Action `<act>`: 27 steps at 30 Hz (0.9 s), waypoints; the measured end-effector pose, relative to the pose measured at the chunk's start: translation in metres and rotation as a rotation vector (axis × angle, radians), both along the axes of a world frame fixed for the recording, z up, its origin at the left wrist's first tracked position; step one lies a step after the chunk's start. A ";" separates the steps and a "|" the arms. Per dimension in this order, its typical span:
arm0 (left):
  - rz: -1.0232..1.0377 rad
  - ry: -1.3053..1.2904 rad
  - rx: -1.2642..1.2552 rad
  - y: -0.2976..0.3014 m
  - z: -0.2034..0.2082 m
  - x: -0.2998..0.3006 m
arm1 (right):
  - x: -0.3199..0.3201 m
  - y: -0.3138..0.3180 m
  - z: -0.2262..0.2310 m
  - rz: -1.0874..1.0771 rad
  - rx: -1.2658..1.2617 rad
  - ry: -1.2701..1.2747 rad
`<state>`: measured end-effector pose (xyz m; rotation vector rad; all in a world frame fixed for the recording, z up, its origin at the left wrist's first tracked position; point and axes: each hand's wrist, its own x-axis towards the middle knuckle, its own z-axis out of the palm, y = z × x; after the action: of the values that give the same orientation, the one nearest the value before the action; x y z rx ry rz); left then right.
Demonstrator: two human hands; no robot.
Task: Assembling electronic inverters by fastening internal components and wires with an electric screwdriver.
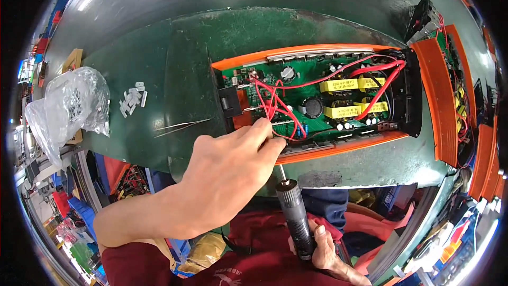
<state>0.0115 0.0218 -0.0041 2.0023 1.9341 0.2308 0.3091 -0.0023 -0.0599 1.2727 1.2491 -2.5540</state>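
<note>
An orange metal case [355, 142] lies without a cover on the bench, a green circuit board [296, 81] inside it. Red wires [271, 100], yellow transformers [339, 85] and a round black part [314, 107] sit on the board. My left hand [225, 167] reaches over the case's near left corner. Its fingertips are pinched together down by the near wall, and what lies between them is hidden. Below, my right hand [324, 249] grips a black electric screwdriver [295, 214]. The tool points up, its shaft [282, 171] ending close to the case's near side.
Small pale metal pieces [133, 98] lie in a pile at the left, beside a clear plastic bag [69, 106]. Thin metal tweezers [182, 126] rest between pile and case. More orange cases [438, 100] stand at the right. The bench's near edge runs just below the case.
</note>
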 end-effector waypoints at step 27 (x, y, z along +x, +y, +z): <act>0.440 -0.077 0.722 -0.042 -0.007 -0.062 | 0.051 0.012 -0.006 0.027 0.108 -0.366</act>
<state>-0.0508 -0.0203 -0.0113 1.8411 2.4435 1.2478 0.3604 0.0093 -0.0657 1.6359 1.3215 -2.1270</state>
